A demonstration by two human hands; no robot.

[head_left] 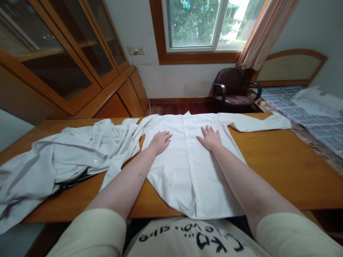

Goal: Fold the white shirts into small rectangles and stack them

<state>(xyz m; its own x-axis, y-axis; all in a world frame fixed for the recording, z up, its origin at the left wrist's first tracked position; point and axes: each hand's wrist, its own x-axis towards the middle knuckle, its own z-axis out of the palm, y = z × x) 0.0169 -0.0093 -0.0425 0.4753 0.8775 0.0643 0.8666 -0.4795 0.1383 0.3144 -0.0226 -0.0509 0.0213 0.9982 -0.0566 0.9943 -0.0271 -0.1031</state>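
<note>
A white button-up shirt (187, 171) lies spread flat, front side up, on a wooden table (281, 167), collar at the far edge and hem toward me. My left hand (160, 140) rests palm down on the shirt's left chest, fingers stretched flat. My right hand (210, 137) lies flat on the right chest, fingers spread. One sleeve (257, 123) stretches out to the right across the table.
A heap of crumpled white garments (66, 157) covers the table's left part. A glass-door wooden cabinet (53, 60) stands at left. Beyond the table are a dark armchair (233, 89) under the window and a bed (308, 110) at right.
</note>
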